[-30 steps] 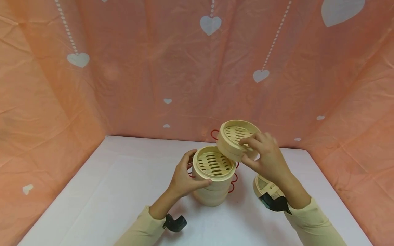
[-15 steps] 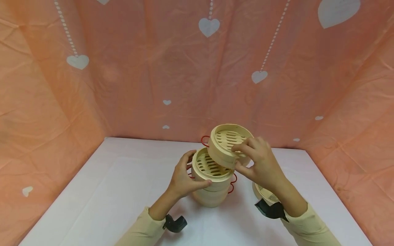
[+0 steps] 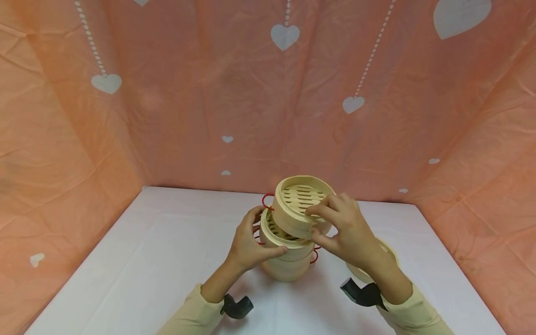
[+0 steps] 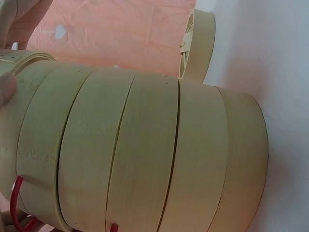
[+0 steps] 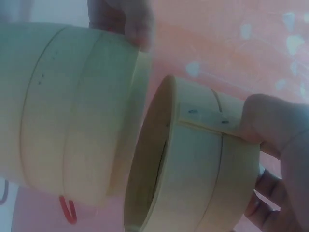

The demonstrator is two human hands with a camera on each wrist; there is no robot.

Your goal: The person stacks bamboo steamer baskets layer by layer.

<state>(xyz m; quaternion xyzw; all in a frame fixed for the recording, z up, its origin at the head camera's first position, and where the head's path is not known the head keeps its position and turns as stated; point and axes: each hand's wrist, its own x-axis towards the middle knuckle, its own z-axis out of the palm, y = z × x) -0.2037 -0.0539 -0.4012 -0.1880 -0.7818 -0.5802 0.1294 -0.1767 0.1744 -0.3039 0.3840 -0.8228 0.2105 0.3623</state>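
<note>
Our right hand [image 3: 349,232] pinches the rim of a bamboo steamer tier [image 3: 302,204], thumb on the near wall and fingers curled over the top edge. The tier hangs tilted above the steamer stack [image 3: 288,253], which stands mid-table on the white table [image 3: 138,260]. Its near-left edge touches or nearly touches the stack's open top; the far side is raised. The right wrist view shows the tier [image 5: 198,164] canted against the stack [image 5: 72,125], with a wedge of gap between the rims.

Our left hand [image 3: 248,242] grips the stack's top tier from the left, fingers curled round the wall, bracing it.

To seat it well, we judge: level the tier first, centre it over the rim below, then lower straight so the lip drops in all round. Keep the left fingers on the wall and below the rim, clear of the closing gap. The red wire handles [image 3: 266,201] should clear the fingers.

Around us: 1 woven lid [image 3: 387,251] lies on the table just right of the stack, partly behind the right forearm, where it may get nudged. A pink heart-print curtain [image 3: 167,93] closes in 3 sides.
</note>
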